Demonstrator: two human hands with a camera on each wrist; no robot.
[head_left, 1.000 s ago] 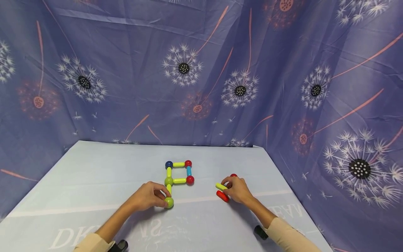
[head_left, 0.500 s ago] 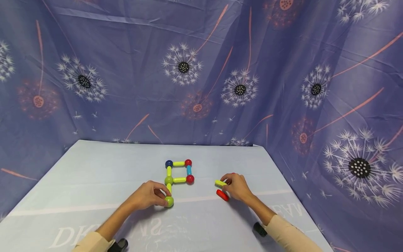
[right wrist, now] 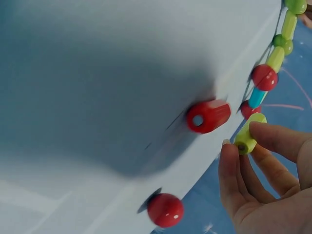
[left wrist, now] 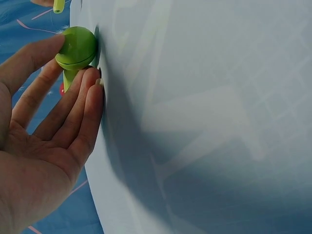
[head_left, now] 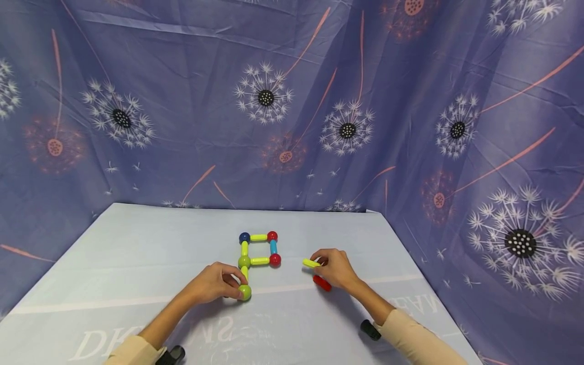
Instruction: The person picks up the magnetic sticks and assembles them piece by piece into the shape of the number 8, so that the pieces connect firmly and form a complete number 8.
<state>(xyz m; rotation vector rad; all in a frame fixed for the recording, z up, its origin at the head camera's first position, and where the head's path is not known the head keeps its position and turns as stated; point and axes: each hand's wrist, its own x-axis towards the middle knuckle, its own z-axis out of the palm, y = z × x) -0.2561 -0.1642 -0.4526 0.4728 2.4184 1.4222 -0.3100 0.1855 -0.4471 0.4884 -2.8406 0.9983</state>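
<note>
My left hand (head_left: 216, 284) pinches a green ball (head_left: 245, 292) at the near end of a magnetic building-toy figure on the table. From that ball, a yellow-green rod (head_left: 245, 272) runs to a second green ball (head_left: 244, 261). Beyond it is a square of rods with a dark blue ball (head_left: 244, 237), two red balls (head_left: 275, 260) and a light blue rod (head_left: 274, 247). My right hand (head_left: 336, 267) holds a loose yellow-green magnetic rod (right wrist: 249, 134) between thumb and fingers, raised over the table. A red rod (head_left: 322, 283) lies just under this hand.
A loose red ball (right wrist: 165, 210) rests on the table in the right wrist view; the right hand hides it in the head view. Pale cloth covers the table (head_left: 159, 248). A purple dandelion-print curtain (head_left: 191, 111) stands behind and at the sides.
My right hand has lifted the yellow-green rod from beside the red rod and moved it left, toward the figure. The left hand stays on its green ball.
</note>
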